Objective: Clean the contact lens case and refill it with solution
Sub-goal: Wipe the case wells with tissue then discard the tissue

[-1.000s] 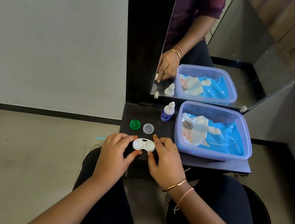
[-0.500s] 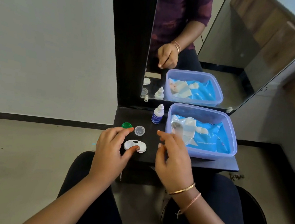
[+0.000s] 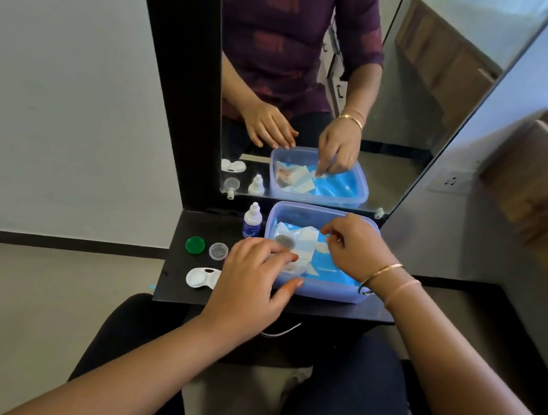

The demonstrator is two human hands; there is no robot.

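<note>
While the left hand (image 3: pixel 249 283) steadies the tub (image 3: pixel 324 293) with straight fingers, the right hand (image 3: pixel 355 246) pinches a wipe (image 3: pixel 308 236) inside. The open lens case (image 3: pixel 200 277) lies on the table (image 3: pixel 176 290) left of the left fingers; wiping it likely follows.

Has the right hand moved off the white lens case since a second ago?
Yes. The right hand has gone right and away, from the white lens case into the translucent blue plastic tub.
</note>
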